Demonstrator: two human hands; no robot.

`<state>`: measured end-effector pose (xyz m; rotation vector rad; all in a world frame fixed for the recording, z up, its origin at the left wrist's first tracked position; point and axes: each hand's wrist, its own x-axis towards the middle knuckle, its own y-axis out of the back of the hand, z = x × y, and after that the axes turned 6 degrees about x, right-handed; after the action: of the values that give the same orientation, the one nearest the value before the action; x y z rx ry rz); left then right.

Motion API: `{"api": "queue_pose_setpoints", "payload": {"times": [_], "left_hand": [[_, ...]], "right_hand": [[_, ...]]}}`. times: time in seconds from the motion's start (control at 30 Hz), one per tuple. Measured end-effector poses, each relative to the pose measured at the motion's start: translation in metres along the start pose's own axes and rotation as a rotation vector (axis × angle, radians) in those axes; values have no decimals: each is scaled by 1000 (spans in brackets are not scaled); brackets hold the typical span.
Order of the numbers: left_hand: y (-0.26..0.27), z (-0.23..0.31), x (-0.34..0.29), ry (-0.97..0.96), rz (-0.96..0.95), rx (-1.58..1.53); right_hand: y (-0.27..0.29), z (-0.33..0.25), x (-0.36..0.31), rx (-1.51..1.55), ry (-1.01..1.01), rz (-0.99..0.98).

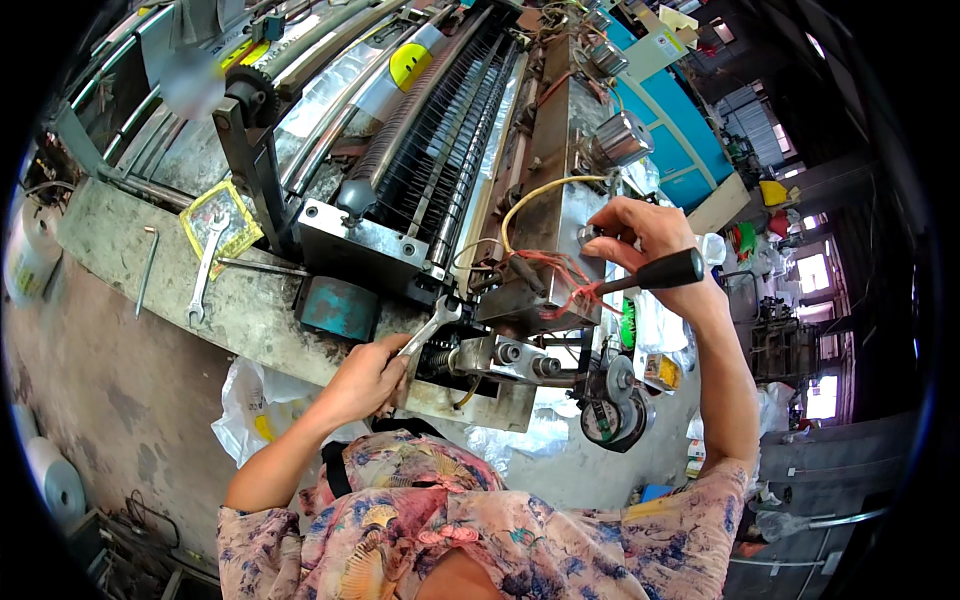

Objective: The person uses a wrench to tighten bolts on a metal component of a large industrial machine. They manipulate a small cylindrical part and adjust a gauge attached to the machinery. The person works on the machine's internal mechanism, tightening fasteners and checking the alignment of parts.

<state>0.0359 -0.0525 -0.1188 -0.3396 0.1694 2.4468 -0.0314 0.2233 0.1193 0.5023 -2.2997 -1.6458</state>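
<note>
the left hand [365, 380] has its grip wrapped round a silver wrench [432, 322], whose open end points between one and two o'clock, near a metal block with round bolts [515, 355]. at two o'clock from that hand, the right hand [645, 235] has its thumb and fingers pinching a small metal knob [588, 236] beside a long steel beam [560, 205]. a lever with a black handle [670, 270] crosses in front of the right wrist; i cannot tell whether they touch.

a second wrench [207, 275] lies on the machine's grey ledge [100, 225] at ten o'clock from the left hand, its upper end on a yellow-edged pad [238, 235]. a bent rod [147, 270] is at nine o'clock from this wrench. a teal block [338, 308] sits at eleven o'clock from the left hand.
</note>
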Motion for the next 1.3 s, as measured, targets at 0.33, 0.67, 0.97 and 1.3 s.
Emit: {"api": "queue_pose_setpoints", "payload": {"times": [0.33, 0.67, 0.97, 1.3], "left_hand": [[2, -21, 38, -190, 123, 314], [-7, -10, 88, 35, -154, 504], [-5, -19, 114, -46, 12, 504], [-1, 10, 91, 36, -38, 234]], "right_hand": [[7, 6, -2, 112, -119, 26], [-4, -2, 2, -34, -83, -66], [7, 3, 8, -10, 37, -133], [9, 13, 6, -52, 160, -103]]}}
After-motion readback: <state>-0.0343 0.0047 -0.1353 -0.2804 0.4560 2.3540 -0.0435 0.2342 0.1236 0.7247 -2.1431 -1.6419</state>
